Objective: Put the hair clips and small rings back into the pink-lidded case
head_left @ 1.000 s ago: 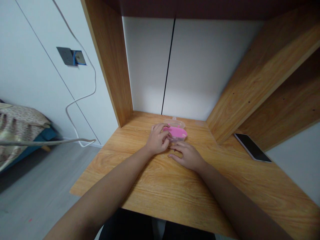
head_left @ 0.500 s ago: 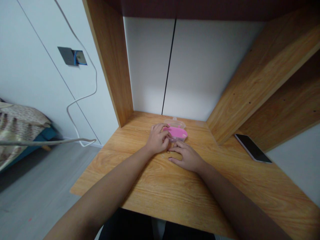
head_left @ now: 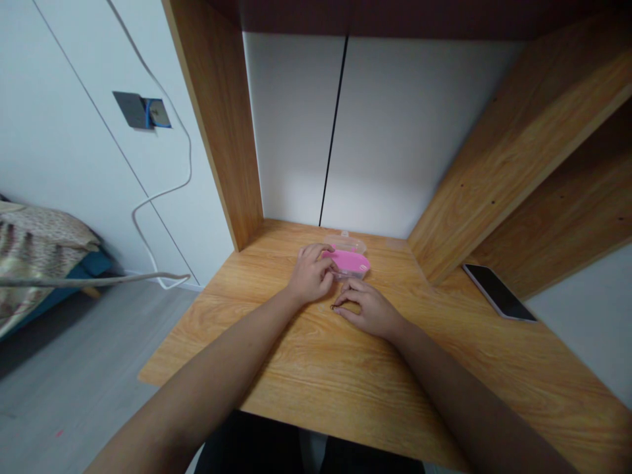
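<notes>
A pink oval case (head_left: 348, 261) with clear plastic sides lies on the wooden desk, its clear lid (head_left: 345, 244) folded back behind it. My left hand (head_left: 312, 273) is at the case's left end, fingers curled over its edge and gripping it. Just in front of the case, my right hand (head_left: 364, 307) has thumb and index finger pinched together. Between those fingertips is a tiny dark loop (head_left: 333, 307), which looks like a small elastic band. Whatever lies inside the case is too small to make out.
A phone (head_left: 498, 291) lies at the right of the desk (head_left: 316, 368), beside a slanting wooden panel (head_left: 494, 171). White panels close off the back. A pale cable (head_left: 190, 158) hangs down at the left near an opened wall socket (head_left: 157, 113).
My right thumb and index finger have closed on the small dark loop, which lay on the desk between the hands. My left hand and the pink case have stayed in place.
</notes>
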A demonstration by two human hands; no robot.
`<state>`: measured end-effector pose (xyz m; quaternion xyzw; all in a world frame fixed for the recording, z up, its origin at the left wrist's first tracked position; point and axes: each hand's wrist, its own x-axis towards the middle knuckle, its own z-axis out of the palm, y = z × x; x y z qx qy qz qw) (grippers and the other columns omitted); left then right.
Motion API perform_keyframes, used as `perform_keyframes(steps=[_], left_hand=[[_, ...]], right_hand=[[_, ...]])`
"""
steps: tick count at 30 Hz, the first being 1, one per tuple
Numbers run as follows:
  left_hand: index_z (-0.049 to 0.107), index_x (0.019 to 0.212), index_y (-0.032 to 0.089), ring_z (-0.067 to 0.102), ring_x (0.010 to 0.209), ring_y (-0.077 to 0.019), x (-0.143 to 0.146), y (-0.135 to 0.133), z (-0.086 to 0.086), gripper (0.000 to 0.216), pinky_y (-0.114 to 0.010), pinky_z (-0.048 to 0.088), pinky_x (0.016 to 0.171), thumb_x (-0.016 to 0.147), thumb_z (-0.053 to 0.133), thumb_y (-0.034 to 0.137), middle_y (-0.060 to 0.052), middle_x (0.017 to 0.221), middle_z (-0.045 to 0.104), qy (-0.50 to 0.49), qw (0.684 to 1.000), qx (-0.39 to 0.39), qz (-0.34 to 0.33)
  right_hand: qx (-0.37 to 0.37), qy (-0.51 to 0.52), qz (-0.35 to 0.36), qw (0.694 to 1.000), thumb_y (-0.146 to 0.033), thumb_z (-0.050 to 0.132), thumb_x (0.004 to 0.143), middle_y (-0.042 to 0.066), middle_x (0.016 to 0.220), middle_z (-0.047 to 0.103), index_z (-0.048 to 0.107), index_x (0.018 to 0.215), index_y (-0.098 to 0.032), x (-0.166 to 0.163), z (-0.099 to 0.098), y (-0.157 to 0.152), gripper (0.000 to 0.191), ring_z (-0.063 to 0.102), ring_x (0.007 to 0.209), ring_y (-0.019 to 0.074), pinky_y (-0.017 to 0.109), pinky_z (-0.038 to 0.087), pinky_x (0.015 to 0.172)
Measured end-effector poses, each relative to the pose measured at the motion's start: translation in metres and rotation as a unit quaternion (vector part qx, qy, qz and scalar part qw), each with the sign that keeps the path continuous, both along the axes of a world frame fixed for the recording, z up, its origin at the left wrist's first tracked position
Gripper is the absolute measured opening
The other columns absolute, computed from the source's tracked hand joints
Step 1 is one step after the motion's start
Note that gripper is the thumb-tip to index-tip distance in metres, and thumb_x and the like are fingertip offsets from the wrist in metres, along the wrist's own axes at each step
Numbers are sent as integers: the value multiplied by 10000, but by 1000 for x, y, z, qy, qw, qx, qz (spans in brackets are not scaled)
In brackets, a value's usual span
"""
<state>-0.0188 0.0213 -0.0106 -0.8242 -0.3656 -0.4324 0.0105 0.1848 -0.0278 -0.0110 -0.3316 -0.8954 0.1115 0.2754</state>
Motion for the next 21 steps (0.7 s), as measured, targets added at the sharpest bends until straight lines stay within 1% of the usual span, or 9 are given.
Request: perform_keyframes(steps=[6,9,13,16,18,21], left_hand=[[694,884,221,500,1231,-269,0,-1,2,207,-447,371,1025,767,545,137,-74,1265,597,9,1000,-15,5],[696,878,220,507,1228,-273,0,-2,2,210,-447,377,1020,765,539,138,-80,1261,600,9,1000,-15,0],[701,868,221,516,1224,-270,-1,-4,4,182,-448,374,1035,774,553,171,-76,1252,608,1,999,7,-39],[714,869,224,525,1209,-285,-2,-6,5,160,-465,383,1024,778,584,239,-82,1247,613,5,996,27,-84],[724,876,220,536,1192,-290,-1,-7,6,164,-467,394,1005,787,607,294,-92,1238,616,10,993,42,-109],[728,880,212,545,1183,-286,0,-7,7,190,-462,401,984,816,610,345,-105,1221,626,25,990,58,-123]], right_hand=[[-1,-5,3,1000,-216,685,857,32,923,647,705,888,-241,0,-1,-1,45,630,920,201,366,522,858],[6,-3,-9,1000,-196,653,872,34,920,662,667,886,-230,-1,1,-1,40,633,915,203,362,520,852],[40,30,-54,997,-207,620,900,35,870,669,623,872,-222,-1,5,-1,31,636,841,197,341,520,776],[70,79,-81,991,-208,625,904,48,918,696,624,905,-223,1,4,1,15,653,865,204,351,524,796],[86,110,-95,986,-194,634,899,49,951,713,631,933,-228,3,3,2,48,663,886,206,355,531,816],[105,138,-108,979,-192,647,896,40,966,729,645,956,-237,5,2,3,75,673,886,200,354,544,821]])
